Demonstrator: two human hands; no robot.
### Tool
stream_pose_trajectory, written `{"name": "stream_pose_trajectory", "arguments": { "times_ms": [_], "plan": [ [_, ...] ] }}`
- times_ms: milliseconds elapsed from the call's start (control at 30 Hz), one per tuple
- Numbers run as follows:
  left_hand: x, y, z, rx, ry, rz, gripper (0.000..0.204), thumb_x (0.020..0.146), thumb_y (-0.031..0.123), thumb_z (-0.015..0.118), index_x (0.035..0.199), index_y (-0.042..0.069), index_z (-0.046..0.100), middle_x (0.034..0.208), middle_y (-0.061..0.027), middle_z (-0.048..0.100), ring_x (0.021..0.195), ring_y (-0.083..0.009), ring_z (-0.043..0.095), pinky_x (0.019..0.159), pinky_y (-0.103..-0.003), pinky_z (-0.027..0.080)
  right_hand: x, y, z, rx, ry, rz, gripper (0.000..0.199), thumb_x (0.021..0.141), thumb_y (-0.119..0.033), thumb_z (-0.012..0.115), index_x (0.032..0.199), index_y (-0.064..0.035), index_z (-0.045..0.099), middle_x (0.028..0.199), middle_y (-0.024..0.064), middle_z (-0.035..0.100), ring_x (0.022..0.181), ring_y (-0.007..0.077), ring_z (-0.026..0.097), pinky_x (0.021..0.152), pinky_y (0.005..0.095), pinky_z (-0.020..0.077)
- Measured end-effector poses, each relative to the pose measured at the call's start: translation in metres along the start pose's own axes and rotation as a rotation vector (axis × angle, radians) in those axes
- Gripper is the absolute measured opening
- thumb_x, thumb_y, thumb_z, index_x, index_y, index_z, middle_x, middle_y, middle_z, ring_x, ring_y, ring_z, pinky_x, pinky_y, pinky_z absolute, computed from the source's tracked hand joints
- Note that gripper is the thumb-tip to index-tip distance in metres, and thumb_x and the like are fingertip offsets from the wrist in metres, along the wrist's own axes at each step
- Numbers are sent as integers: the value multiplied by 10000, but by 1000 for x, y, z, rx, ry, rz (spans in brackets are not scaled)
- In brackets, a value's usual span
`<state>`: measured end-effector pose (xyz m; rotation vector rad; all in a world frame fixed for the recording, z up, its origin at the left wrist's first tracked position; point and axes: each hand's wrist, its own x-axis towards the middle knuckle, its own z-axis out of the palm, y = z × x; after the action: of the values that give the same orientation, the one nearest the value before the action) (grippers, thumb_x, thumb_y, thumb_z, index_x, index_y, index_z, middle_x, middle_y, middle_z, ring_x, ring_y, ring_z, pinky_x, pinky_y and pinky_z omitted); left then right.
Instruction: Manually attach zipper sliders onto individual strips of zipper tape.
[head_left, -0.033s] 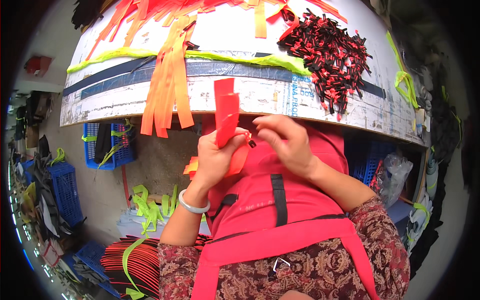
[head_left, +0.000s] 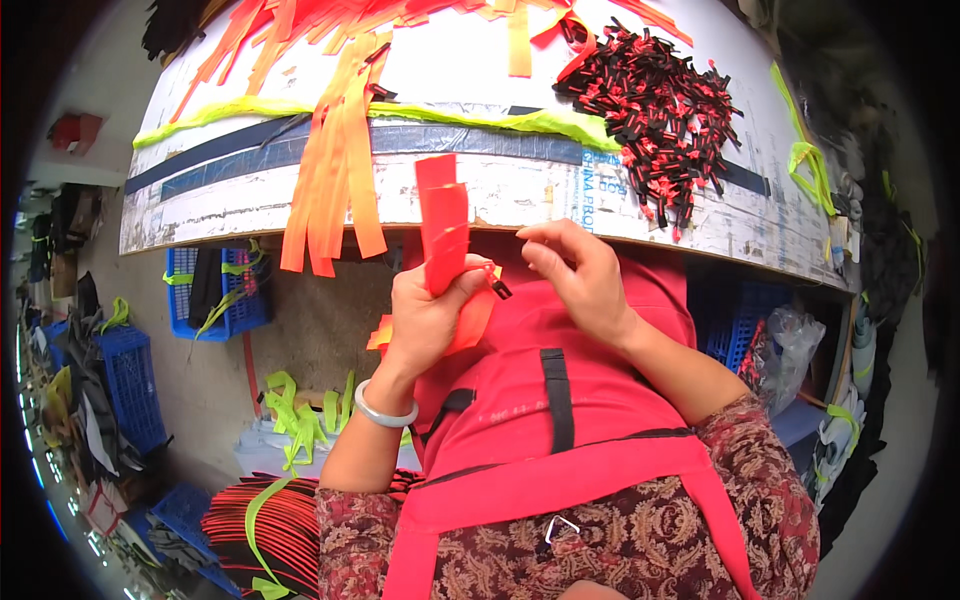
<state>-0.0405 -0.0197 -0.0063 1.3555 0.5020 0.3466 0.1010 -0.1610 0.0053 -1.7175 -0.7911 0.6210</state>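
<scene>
Head view: left hand [head_left: 425,315] grips folded red strips [head_left: 443,225] just below the table edge [head_left: 300,215], right hand [head_left: 580,275] pinches empty beside them; small black clip [head_left: 497,287] looks loose, may drop.

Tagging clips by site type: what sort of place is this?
Likely a small garment or strap-assembly workshop. The worktable is strewn with cut orange strips and a pile of small black-and-red pieces; blue crates of webbing stand on the floor. The left hand holds a stack of red strips; the right hand is beside it.
</scene>
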Motion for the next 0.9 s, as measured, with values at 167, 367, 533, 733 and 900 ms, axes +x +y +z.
{"name": "stream_pose_trajectory", "arguments": {
  "times_ms": [167, 367, 533, 733, 900],
  "plan": [
    [2, 18, 2, -65, -29, 93, 117, 906, 23, 632, 988, -54, 667, 882, -39, 685, 807, -90, 609, 725, -233, 492, 8, 8, 10, 651, -342, 513, 228, 921, -250, 656, 947, -26, 688, 823, 8, 646, 640, 39, 539, 537, 193, 446],
    [3, 20, -18, -249, -73, -127, 149, 900, 66, 648, 1005, -39, 662, 822, -74, 672, 596, -63, 530, 511, -196, 401, 16, -15, -4, 710, -265, 280, 167, 953, -155, 599, 1022, -6, 632, 865, 63, 670, 655, 80, 612, 531, 201, 509],
    [0, 21, -21, -373, -134, -315, 170, 888, 87, 666, 1011, -29, 649, 775, -60, 654, 607, -84, 573, 494, -200, 415, 6, -26, -5, 385, -377, 239, 154, 931, -142, 628, 965, 6, 653, 811, 36, 669, 636, 63, 592, 549, 209, 483],
    [0, 19, -25, -405, -188, -347, 175, 885, 85, 667, 1011, -35, 645, 777, -76, 658, 618, -101, 600, 483, -216, 444, 8, -35, -5, 410, -439, 378, 152, 913, -143, 645, 938, 7, 652, 798, 37, 663, 637, 61, 589, 536, 217, 472],
    [-1, 19, -25, -374, -199, -334, 179, 882, 91, 673, 1005, -37, 645, 768, -79, 656, 611, -105, 603, 477, -218, 449, 6, -33, -3, 405, -472, 401, 143, 903, -131, 647, 914, 11, 641, 781, 44, 653, 629, 73, 594, 532, 220, 473]
  ]
}}
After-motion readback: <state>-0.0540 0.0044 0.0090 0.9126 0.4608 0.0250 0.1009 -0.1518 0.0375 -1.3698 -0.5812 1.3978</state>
